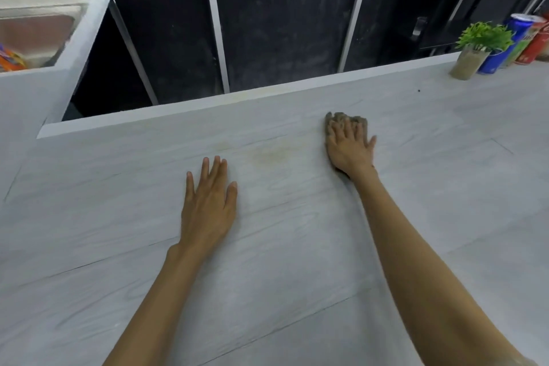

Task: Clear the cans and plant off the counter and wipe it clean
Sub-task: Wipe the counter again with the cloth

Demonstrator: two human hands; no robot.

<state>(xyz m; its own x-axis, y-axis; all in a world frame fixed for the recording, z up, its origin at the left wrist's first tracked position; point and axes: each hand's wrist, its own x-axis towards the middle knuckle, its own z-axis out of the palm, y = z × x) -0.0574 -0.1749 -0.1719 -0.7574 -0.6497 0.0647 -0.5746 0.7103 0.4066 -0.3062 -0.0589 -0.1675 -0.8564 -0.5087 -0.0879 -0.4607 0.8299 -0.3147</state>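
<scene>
My right hand [349, 147] presses flat on a grey-brown cloth [358, 121] on the pale grey counter [297, 246], near its far edge. My left hand [208, 202] lies flat and open on the counter, to the left of the cloth and nearer to me. A faint yellowish stain [271, 154] marks the surface between the two hands. At the far right corner stand a small green plant in a beige pot [472, 52], a blue can [505, 44], a green can behind it and a red can [534, 41], close together.
A raised white ledge [59, 68] stands at the left, holding a whitish container and a colourful packet [10, 61]. Dark wall panels with metal strips [214, 18] run behind the counter. A black shelf unit [445, 6] sits at the back right.
</scene>
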